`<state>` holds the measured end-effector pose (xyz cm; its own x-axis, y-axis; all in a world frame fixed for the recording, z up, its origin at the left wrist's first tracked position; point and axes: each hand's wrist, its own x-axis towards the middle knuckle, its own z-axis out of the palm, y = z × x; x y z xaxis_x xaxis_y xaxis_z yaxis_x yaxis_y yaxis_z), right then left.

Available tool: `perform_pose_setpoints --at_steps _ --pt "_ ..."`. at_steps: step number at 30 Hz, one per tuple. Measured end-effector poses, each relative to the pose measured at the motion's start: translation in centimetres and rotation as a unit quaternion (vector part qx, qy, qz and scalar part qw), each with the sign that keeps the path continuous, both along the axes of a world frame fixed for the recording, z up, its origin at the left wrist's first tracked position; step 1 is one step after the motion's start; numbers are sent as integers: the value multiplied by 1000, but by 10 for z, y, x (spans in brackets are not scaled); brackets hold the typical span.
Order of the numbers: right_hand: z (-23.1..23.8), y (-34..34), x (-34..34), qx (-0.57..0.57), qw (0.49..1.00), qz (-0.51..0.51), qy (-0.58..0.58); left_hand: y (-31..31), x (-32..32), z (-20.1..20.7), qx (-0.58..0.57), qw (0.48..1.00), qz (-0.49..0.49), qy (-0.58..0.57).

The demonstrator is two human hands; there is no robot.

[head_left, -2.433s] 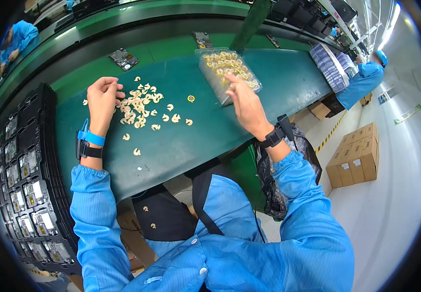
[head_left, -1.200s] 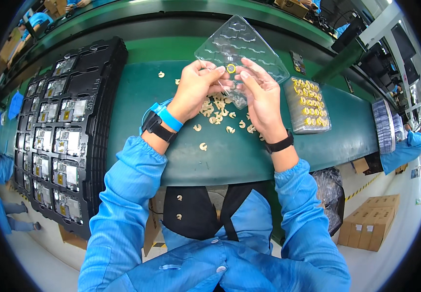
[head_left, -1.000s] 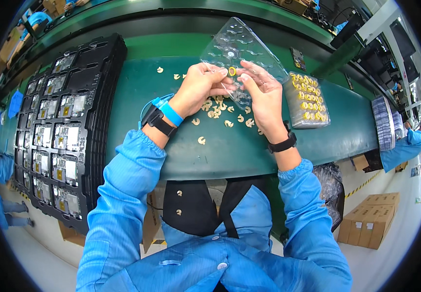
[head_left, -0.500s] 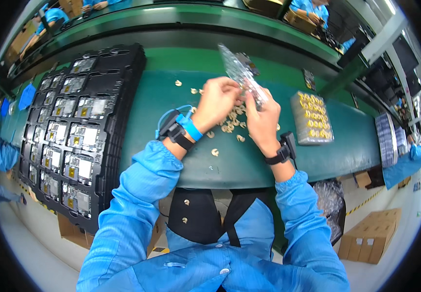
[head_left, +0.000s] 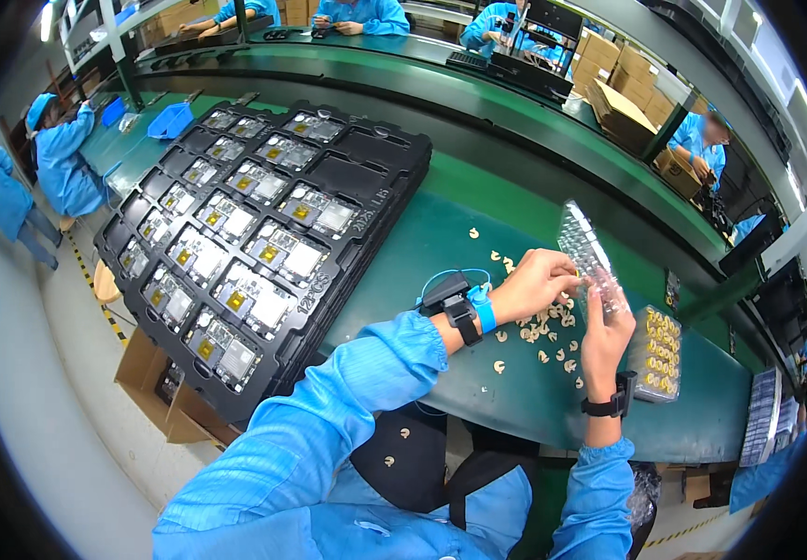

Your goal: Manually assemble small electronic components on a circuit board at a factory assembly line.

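Note:
My right hand [head_left: 609, 327] grips a clear plastic blister tray [head_left: 582, 238] by its near end, holding it tilted above the table. At the tray's left edge, my left hand [head_left: 541, 283] is closed in a pinch, with a small yellow piece [head_left: 577, 273] showing at the fingertips. Its exact shape is too small to make out. Below both hands, several small cream-coloured, notched ring pieces [head_left: 541, 329] lie loose on the green table mat [head_left: 403, 327]. A blue wrist strap [head_left: 483, 308] with a cord circles my left wrist.
Left of my arms, a stack of black trays [head_left: 366, 201] holds circuit boards. Clear trays of yellow round pieces [head_left: 657, 355] stand to my right. A green rail [head_left: 329, 79] runs behind the table. Co-workers [head_left: 67, 159] sit farther off. Two ring pieces [head_left: 404, 433] lie on my lap.
The view has swung left, so the black trays and the hands appear farther right. My right hand still holds the blister tray, and my left hand stays at its edge.

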<state>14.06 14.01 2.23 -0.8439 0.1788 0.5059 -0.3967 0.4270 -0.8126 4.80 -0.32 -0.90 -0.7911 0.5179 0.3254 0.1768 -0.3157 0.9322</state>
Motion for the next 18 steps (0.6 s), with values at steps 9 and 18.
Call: perform_pose_setpoints --at_steps 9,18 --pt "-14 0 0 62 988 -109 91 -2 4 -3 74 995 -35 -50" --pt "107 83 145 110 931 -275 215 -10 2 2 3 1000 -12 -2"
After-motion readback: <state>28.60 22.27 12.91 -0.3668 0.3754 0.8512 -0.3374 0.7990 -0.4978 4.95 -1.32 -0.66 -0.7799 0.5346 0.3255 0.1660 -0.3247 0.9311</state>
